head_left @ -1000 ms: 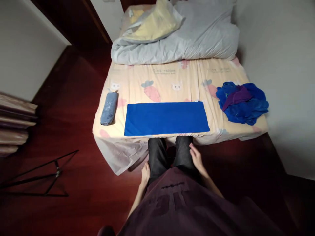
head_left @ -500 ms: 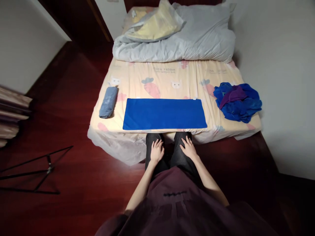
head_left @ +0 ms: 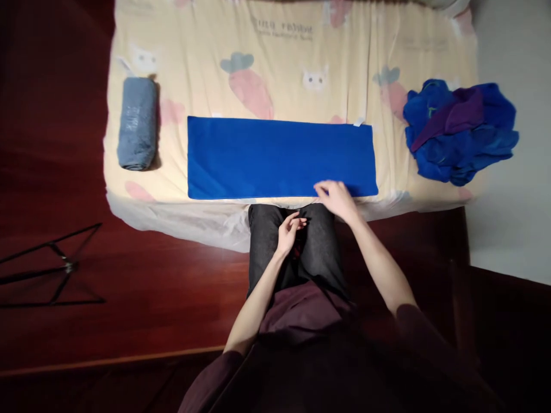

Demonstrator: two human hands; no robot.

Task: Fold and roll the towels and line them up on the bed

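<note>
The flat blue towel (head_left: pixel 282 158) lies along the bed's (head_left: pixel 241 46) near edge. The right hand (head_left: pixel 336 198), off the thigh half a second ago, now reaches its near edge toward the right corner, fingers spread, gripping nothing. The left hand (head_left: pixel 289 228) hovers loosely curled, empty, over the lap, suggesting handling is starting.

One flat blue towel (head_left: pixel 282 158) lies at the bed's (head_left: pixel 301 69) 6 o'clock edge. One rolled grey towel (head_left: pixel 138 123) sits at 9 o'clock. One heap of blue and purple cloths (head_left: pixel 462 132) sits at 3 o'clock. Two hands: left hand (head_left: pixel 289 229), right hand (head_left: pixel 338 198).
</note>
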